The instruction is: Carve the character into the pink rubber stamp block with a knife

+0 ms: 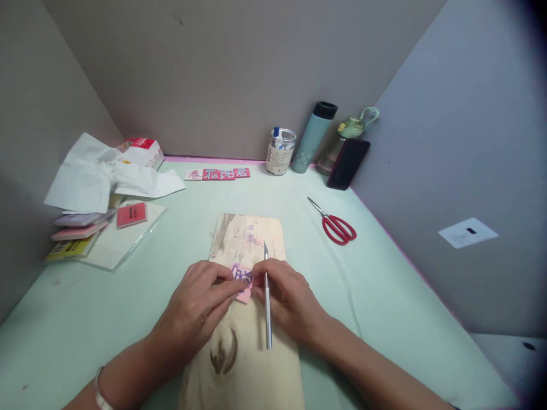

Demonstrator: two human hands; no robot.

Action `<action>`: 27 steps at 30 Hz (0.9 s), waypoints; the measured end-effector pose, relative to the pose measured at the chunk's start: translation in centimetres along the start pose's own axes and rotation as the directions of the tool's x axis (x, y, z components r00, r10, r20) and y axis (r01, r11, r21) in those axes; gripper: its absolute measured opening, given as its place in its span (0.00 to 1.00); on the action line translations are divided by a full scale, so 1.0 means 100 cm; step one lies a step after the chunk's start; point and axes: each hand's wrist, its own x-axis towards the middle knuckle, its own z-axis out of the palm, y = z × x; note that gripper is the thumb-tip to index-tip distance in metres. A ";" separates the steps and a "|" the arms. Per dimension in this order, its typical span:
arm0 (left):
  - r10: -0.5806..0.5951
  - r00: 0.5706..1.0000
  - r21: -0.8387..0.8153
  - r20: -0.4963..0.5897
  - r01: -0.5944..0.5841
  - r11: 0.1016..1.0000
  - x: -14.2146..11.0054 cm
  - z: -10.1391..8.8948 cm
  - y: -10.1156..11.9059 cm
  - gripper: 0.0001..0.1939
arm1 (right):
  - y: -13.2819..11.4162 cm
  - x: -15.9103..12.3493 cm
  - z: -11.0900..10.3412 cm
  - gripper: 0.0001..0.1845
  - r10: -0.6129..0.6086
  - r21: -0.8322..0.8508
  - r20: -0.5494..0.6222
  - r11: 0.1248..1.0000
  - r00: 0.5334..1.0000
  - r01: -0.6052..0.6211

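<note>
A small pink carving block (243, 297) with purple character lines lies over the wooden board (260, 364) in front of me. My left hand (196, 299) is closed on its left side, thumb and fingers pinching it. From the right, my right hand (290, 293) touches the block's edge with its thumb and fingertips. That hand also carries a silver craft knife (268, 307), resting across the fingers with its blade pointing away from me. Pink crumbs (255, 238) are scattered on the board's far part. My fingers hide part of the block.
Red-handled scissors (337, 228) lie to the right. At the back stand a pen jar (280, 154), a teal bottle (314, 136), a green-lidded bottle (335, 145) and a leaning phone (348, 164). Carved character tiles (217, 173), tissues (85, 176) and wrapped blocks (131, 214) sit left.
</note>
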 end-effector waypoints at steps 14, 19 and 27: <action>0.015 1.000 0.003 0.010 -0.015 1.000 0.003 0.001 0.003 0.13 | 0.001 -0.001 0.000 0.06 0.006 -0.003 -0.022 1.000 1.000 -0.006; -0.043 0.999 -0.064 0.024 0.044 0.997 0.004 -0.001 0.006 0.07 | 0.000 -0.001 -0.003 0.07 -0.007 -0.004 -0.046 1.000 0.999 0.006; -0.048 0.998 -0.130 0.036 0.052 0.990 0.002 -0.002 0.004 0.06 | -0.001 -0.001 -0.007 0.08 -0.019 -0.024 -0.095 1.000 0.995 0.017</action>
